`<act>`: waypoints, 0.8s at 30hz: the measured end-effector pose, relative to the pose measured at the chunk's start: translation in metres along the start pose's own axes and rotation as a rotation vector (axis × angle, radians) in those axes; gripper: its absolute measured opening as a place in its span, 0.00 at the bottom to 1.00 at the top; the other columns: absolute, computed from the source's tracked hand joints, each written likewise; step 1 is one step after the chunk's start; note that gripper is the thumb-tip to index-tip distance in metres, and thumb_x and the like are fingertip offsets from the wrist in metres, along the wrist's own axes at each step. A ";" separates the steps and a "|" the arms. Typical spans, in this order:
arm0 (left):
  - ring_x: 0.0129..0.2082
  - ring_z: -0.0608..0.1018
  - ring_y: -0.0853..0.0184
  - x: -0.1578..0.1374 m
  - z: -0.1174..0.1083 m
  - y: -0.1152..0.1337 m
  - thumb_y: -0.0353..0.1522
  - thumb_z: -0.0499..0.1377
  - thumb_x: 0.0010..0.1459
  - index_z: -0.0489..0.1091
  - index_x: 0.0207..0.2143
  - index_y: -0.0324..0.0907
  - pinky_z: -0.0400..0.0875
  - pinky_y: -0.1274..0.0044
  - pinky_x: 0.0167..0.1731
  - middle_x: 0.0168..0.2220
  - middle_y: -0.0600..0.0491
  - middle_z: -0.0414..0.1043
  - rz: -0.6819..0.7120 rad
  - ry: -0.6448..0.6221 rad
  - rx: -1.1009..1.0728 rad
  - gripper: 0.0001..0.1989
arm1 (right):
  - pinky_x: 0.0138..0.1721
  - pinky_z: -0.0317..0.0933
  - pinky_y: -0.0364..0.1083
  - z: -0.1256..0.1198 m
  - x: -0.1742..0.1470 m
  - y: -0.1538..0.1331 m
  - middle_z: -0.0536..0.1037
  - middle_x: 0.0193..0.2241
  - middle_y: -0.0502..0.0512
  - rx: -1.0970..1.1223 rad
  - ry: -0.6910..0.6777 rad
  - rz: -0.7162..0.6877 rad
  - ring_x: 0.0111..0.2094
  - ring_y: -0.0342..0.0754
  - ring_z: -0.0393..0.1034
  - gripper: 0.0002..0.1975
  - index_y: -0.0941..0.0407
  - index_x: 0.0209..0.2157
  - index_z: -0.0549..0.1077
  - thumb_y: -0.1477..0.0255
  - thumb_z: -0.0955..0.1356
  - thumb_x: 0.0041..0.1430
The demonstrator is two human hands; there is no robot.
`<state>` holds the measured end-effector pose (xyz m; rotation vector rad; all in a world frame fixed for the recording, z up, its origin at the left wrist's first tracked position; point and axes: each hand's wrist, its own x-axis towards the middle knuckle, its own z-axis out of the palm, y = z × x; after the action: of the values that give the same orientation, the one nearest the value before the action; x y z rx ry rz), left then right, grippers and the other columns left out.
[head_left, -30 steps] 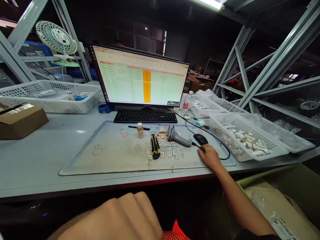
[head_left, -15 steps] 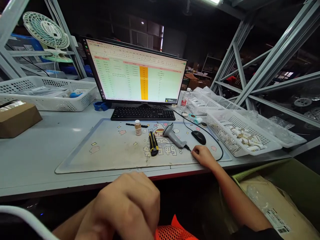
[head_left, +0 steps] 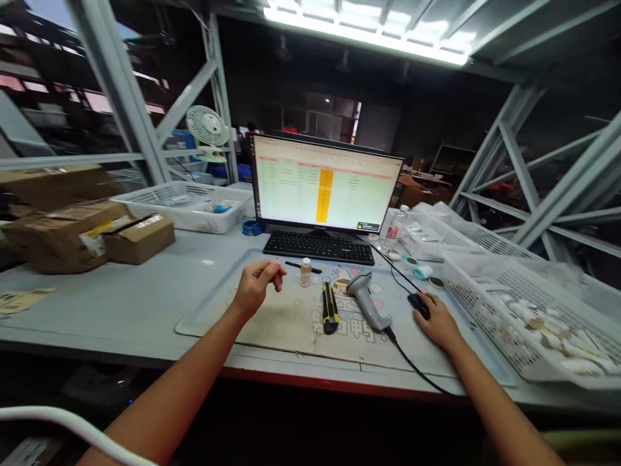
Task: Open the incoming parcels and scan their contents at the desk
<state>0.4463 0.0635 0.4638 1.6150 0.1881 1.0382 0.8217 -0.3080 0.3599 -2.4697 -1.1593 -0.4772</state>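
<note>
My right hand [head_left: 439, 323] rests over the black computer mouse [head_left: 418, 305], its fingers closed around it at the right of the desk mat [head_left: 272, 323]. Over the mat's left part is my left hand [head_left: 259, 285], fingers curled in and thumb against them, with nothing showing in it. Just right of those fingers stands a small bottle with a white cap [head_left: 305, 274], a black pen [head_left: 303, 266] lying behind it. A yellow and black box cutter [head_left: 330, 309] and a grey barcode scanner [head_left: 369, 303] lie between my hands.
A monitor [head_left: 295, 181] showing a spreadsheet stands behind the keyboard [head_left: 317, 246]. White baskets [head_left: 490, 323] line the right side. At the left are another white basket [head_left: 213, 223], cardboard boxes [head_left: 140, 239] and blue tape [head_left: 252, 228]. The scanner's cable [head_left: 417, 369] hangs past the front edge.
My left hand has risen from near my body to above the mat. My right hand has gone from beside the scanner's cable to the mouse. The view has swung left and up.
</note>
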 end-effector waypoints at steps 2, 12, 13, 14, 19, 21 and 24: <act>0.18 0.69 0.70 0.021 -0.006 -0.017 0.48 0.61 0.62 0.73 0.28 0.39 0.66 0.77 0.23 0.17 0.57 0.61 -0.056 0.108 0.016 0.21 | 0.57 0.69 0.60 0.010 -0.002 0.009 0.70 0.62 0.63 -0.013 -0.006 0.008 0.58 0.63 0.71 0.30 0.54 0.66 0.69 0.58 0.62 0.67; 0.17 0.66 0.70 0.080 0.002 -0.090 0.55 0.61 0.58 0.69 0.30 0.41 0.55 0.80 0.16 0.18 0.58 0.60 -0.229 0.252 0.091 0.25 | 0.56 0.71 0.60 0.027 -0.006 0.028 0.75 0.58 0.59 -0.001 0.187 -0.050 0.54 0.63 0.74 0.26 0.50 0.60 0.73 0.52 0.64 0.67; 0.16 0.65 0.70 0.078 0.002 -0.096 0.55 0.61 0.57 0.69 0.30 0.41 0.55 0.80 0.15 0.18 0.59 0.59 -0.255 0.235 0.088 0.26 | 0.56 0.71 0.60 0.029 -0.007 0.031 0.75 0.58 0.59 -0.003 0.185 -0.055 0.54 0.63 0.74 0.26 0.50 0.60 0.73 0.52 0.64 0.68; 0.16 0.64 0.70 0.075 0.001 -0.101 0.56 0.62 0.56 0.69 0.29 0.41 0.55 0.80 0.15 0.17 0.59 0.58 -0.279 0.214 0.084 0.26 | 0.56 0.71 0.61 0.030 -0.007 0.033 0.74 0.58 0.59 -0.004 0.178 -0.058 0.55 0.63 0.73 0.26 0.50 0.60 0.73 0.52 0.64 0.68; 0.15 0.60 0.73 0.068 -0.004 -0.115 0.59 0.66 0.47 0.68 0.28 0.41 0.56 0.80 0.16 0.16 0.62 0.55 -0.351 0.128 0.062 0.30 | 0.58 0.70 0.62 0.033 -0.008 0.035 0.73 0.59 0.61 0.005 0.091 -0.055 0.57 0.63 0.73 0.27 0.50 0.63 0.71 0.54 0.64 0.68; 0.15 0.59 0.73 0.070 -0.005 -0.116 0.61 0.65 0.46 0.68 0.28 0.41 0.55 0.80 0.16 0.17 0.62 0.54 -0.373 0.110 0.054 0.32 | 0.59 0.69 0.62 0.031 -0.009 0.031 0.72 0.60 0.62 0.007 0.080 -0.031 0.58 0.63 0.72 0.28 0.51 0.64 0.69 0.55 0.63 0.69; 0.15 0.59 0.73 0.073 -0.005 -0.116 0.63 0.64 0.45 0.68 0.28 0.41 0.54 0.80 0.15 0.17 0.62 0.54 -0.396 0.106 0.067 0.34 | 0.61 0.67 0.61 0.026 -0.010 0.020 0.71 0.61 0.63 0.018 0.100 -0.008 0.59 0.61 0.71 0.26 0.53 0.64 0.68 0.56 0.62 0.70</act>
<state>0.5321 0.1508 0.4020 1.5040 0.5944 0.8155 0.8349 -0.3141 0.3291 -2.3974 -1.1293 -0.5825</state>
